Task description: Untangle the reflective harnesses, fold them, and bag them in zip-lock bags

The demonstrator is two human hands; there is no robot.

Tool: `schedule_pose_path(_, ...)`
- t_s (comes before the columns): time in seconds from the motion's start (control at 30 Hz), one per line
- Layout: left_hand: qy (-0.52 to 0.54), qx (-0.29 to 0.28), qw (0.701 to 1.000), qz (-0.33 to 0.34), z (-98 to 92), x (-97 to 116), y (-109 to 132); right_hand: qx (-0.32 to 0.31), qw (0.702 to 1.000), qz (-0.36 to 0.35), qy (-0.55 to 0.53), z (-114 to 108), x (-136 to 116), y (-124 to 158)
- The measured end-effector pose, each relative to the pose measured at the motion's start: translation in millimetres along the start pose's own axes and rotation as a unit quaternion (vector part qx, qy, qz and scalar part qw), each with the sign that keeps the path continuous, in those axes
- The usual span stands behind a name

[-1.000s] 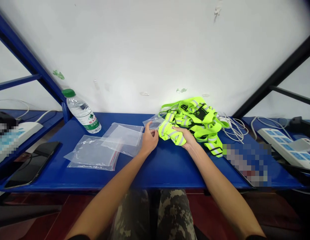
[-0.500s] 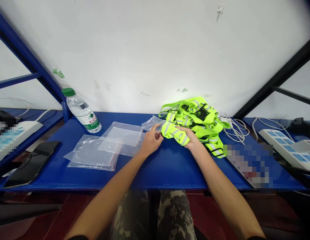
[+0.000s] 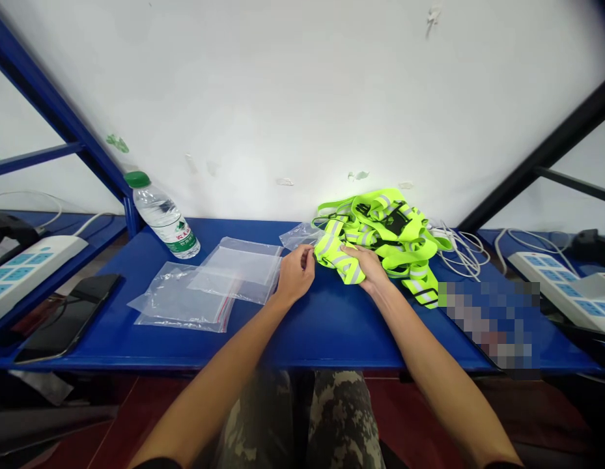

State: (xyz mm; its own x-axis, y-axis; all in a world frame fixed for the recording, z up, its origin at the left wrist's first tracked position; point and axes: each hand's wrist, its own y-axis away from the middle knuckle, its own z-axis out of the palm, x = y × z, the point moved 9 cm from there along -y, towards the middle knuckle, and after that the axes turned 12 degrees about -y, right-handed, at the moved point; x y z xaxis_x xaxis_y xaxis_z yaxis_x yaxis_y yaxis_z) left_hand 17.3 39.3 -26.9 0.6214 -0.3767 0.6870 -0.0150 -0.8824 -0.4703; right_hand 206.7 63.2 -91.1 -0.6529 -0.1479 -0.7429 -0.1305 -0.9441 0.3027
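My right hand (image 3: 369, 266) is closed around a folded bundle of neon-yellow reflective strap (image 3: 337, 255) with silver-grey stripes, its thumb lying on top. At the bundle's left end, my left hand (image 3: 297, 272) has its fingers curled in. What they pinch, if anything, is hidden. A small crumpled clear bag (image 3: 300, 235) lies just beyond the left fingers. Behind and to the right of my right hand is a tangled heap of the same neon straps (image 3: 404, 244), with black buckles among them.
Clear zip bags (image 3: 185, 299) lie overlapped on the blue table (image 3: 331, 332). A water bottle (image 3: 166, 221) stands at the back left, near a phone (image 3: 68, 319). White cables (image 3: 465, 251) and a power strip (image 3: 566, 293) are at right; another power strip (image 3: 33, 270) is at left.
My left fingers, partly stretched before, are now curled in beside the bundle. The strap in my right hand looks more tightly folded. The view has shifted slightly.
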Motion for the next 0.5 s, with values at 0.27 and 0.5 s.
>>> schedule_pose_path(0.27,0.249,-0.108,0.953,-0.133,19.7,-27,-8,-0.013,1.0,0.021,-0.006,0,4,-2)
schedule_pose_path(0.5,0.208,-0.082,0.965,-0.138,17.4,-38,-12,-0.05,0.998,0.029,0.015,9,7,2)
